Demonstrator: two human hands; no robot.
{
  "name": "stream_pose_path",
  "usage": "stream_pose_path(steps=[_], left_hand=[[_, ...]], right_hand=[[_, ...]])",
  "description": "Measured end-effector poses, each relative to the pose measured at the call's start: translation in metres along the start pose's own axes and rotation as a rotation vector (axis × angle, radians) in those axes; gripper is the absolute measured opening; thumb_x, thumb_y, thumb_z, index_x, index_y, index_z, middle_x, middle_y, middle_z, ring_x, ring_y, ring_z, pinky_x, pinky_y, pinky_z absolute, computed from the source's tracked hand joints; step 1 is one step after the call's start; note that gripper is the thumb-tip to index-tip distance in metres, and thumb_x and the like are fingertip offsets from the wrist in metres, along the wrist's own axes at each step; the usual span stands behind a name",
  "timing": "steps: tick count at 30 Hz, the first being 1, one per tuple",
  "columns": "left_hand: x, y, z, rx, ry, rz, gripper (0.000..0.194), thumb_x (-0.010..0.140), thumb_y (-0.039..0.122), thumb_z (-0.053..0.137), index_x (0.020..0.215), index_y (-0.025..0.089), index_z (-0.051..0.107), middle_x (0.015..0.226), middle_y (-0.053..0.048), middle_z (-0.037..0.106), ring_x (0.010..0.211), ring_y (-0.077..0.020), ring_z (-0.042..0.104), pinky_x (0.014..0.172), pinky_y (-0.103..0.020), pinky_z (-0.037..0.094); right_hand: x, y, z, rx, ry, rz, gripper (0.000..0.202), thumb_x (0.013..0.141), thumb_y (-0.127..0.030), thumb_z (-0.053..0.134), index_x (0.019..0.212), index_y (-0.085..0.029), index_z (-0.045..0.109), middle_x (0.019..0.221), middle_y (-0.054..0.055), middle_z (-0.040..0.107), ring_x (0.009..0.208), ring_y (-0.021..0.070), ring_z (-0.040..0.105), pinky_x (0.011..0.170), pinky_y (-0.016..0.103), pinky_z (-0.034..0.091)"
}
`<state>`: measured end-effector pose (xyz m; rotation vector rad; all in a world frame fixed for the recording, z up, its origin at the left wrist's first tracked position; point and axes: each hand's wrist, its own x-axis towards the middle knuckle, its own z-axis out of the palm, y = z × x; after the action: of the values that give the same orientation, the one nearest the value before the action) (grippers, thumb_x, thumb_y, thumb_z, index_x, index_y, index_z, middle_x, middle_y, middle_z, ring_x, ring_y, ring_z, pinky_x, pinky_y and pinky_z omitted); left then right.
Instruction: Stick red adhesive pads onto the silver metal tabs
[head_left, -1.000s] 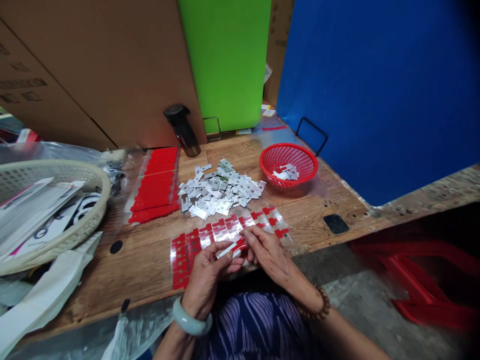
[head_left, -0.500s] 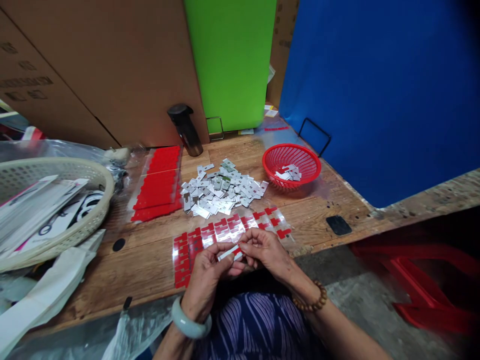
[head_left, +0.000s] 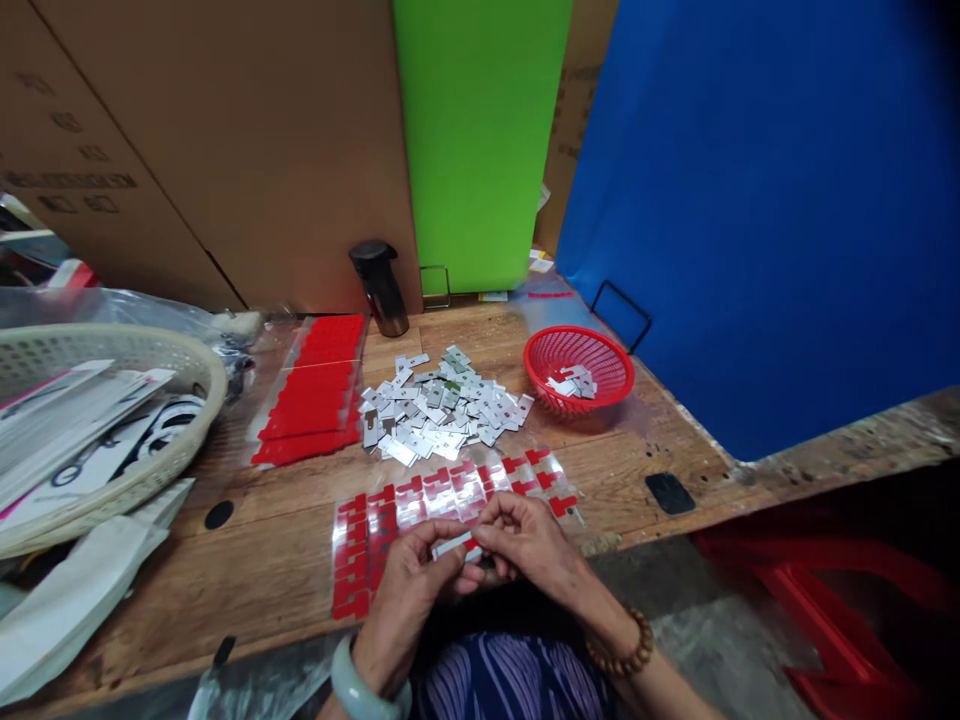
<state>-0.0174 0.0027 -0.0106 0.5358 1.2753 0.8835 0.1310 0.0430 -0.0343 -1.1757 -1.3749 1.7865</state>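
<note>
My left hand (head_left: 420,575) is closed on a small flat silver-white metal piece (head_left: 450,546), its thumb on top. At the right end of that piece shows a red sticker (head_left: 471,545). My right hand (head_left: 521,540) pinches there with thumb and forefinger; its fingertips cover part of the sticker. Just beyond both hands lies a clear sheet of red stickers (head_left: 351,560), cut in rows, with some places bare of red. Behind the sheet is a loose pile of metal pieces (head_left: 442,405). A red plastic basket (head_left: 616,375) holds several similar pieces.
Stacked red sticker sheets (head_left: 311,400) lie left of the pile, near a dark bottle (head_left: 382,290). A large pale basket (head_left: 202,400) with printed cards stands at the left. Blue (head_left: 780,230) and green (head_left: 480,140) panels rise behind. A red stool (head_left: 817,610) is at the lower right.
The view has tilted up slightly, so the table sits lower in the picture. Both hands keep hold of the metal piece and its red sticker, with little movement between them.
</note>
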Motion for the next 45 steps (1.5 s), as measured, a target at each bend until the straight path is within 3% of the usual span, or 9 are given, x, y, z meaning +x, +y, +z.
stream_pose_path(steps=[9, 15, 19, 22, 26, 29, 32, 38, 45], left_hand=[[0.001, -0.001, -0.001, 0.138, -0.016, 0.066, 0.026, 0.068, 0.028, 0.07, 0.083, 0.011, 0.058, 0.055, -0.005, 0.067, 0.047, -0.0097, 0.06, 0.051, -0.018, 0.045], [0.002, -0.005, -0.003, 0.023, -0.061, 0.084, 0.035, 0.071, 0.032, 0.067, 0.097, 0.012, 0.057, 0.07, -0.006, 0.069, 0.062, -0.0131, 0.064, 0.062, -0.023, 0.049], [0.009, -0.009, -0.009, -0.095, 0.008, 0.137, 0.048, 0.065, 0.035, 0.072, 0.106, 0.015, 0.055, 0.092, -0.009, 0.067, 0.078, -0.0162, 0.065, 0.074, -0.027, 0.049], [0.015, -0.013, -0.013, -0.138, 0.019, 0.136, 0.051, 0.063, 0.035, 0.074, 0.106, 0.016, 0.054, 0.104, -0.012, 0.064, 0.083, -0.0163, 0.064, 0.078, -0.028, 0.049], [0.021, -0.02, -0.017, -0.165, 0.001, 0.117, 0.046, 0.065, 0.033, 0.073, 0.104, 0.015, 0.055, 0.104, -0.012, 0.063, 0.083, -0.0158, 0.063, 0.079, -0.029, 0.049], [0.023, -0.022, -0.018, -0.167, -0.006, 0.126, 0.044, 0.065, 0.032, 0.073, 0.102, 0.014, 0.056, 0.103, -0.012, 0.064, 0.082, -0.016, 0.064, 0.077, -0.029, 0.049], [0.022, -0.021, -0.017, -0.164, 0.014, 0.135, 0.044, 0.064, 0.032, 0.074, 0.101, 0.014, 0.056, 0.1, -0.012, 0.065, 0.081, -0.0162, 0.064, 0.077, -0.029, 0.049], [0.019, -0.016, -0.014, -0.165, 0.041, 0.123, 0.047, 0.06, 0.033, 0.076, 0.098, 0.013, 0.058, 0.096, -0.011, 0.066, 0.078, -0.016, 0.065, 0.075, -0.028, 0.05], [0.021, -0.02, -0.016, -0.141, 0.026, 0.136, 0.044, 0.065, 0.032, 0.074, 0.1, 0.014, 0.056, 0.1, -0.011, 0.065, 0.079, -0.0145, 0.064, 0.075, -0.026, 0.05]], right_hand=[[0.002, 0.004, -0.005, 0.012, -0.151, 0.114, 0.036, 0.072, -0.048, 0.061, 0.074, -0.015, 0.049, 0.05, -0.004, 0.058, 0.034, 0.0064, 0.05, 0.034, 0.015, 0.039], [0.004, -0.006, -0.021, -0.024, -0.238, 0.165, 0.031, 0.076, -0.044, 0.06, 0.078, -0.016, 0.049, 0.052, -0.003, 0.06, 0.034, 0.0056, 0.051, 0.033, 0.013, 0.037], [0.017, -0.029, -0.048, 0.2, 0.062, -0.066, 0.026, 0.076, -0.038, 0.063, 0.077, -0.016, 0.05, 0.057, -0.001, 0.061, 0.039, 0.0052, 0.052, 0.038, 0.014, 0.04], [0.032, -0.044, -0.063, 0.329, 0.294, -0.259, 0.023, 0.078, -0.037, 0.06, 0.087, -0.017, 0.052, 0.08, 0.002, 0.064, 0.053, 0.0061, 0.056, 0.049, 0.017, 0.045], [0.051, -0.041, -0.07, -0.222, 0.422, -0.328, 0.025, 0.079, -0.033, 0.055, 0.1, -0.018, 0.054, 0.093, 0.006, 0.062, 0.069, 0.0147, 0.059, 0.064, 0.03, 0.05], [0.063, -0.027, -0.072, -0.822, 0.409, -0.48, 0.024, 0.081, -0.021, 0.049, 0.104, -0.016, 0.056, 0.103, 0.01, 0.06, 0.097, 0.0227, 0.054, 0.087, 0.039, 0.043], [0.07, -0.012, -0.077, -1.153, 0.403, -0.564, 0.033, 0.083, -0.017, 0.043, 0.115, -0.011, 0.05, 0.114, 0.016, 0.055, 0.109, 0.026, 0.047, 0.094, 0.042, 0.037], [0.073, 0.001, -0.083, -1.239, 0.365, -0.585, 0.031, 0.084, -0.009, 0.035, 0.11, -0.009, 0.052, 0.105, 0.015, 0.058, 0.1, 0.0235, 0.05, 0.089, 0.038, 0.038], [0.065, -0.018, -0.079, -1.21, 0.408, -0.576, 0.025, 0.082, -0.004, 0.036, 0.079, -0.014, 0.058, 0.077, 0.008, 0.061, 0.073, 0.0177, 0.054, 0.072, 0.029, 0.042]])
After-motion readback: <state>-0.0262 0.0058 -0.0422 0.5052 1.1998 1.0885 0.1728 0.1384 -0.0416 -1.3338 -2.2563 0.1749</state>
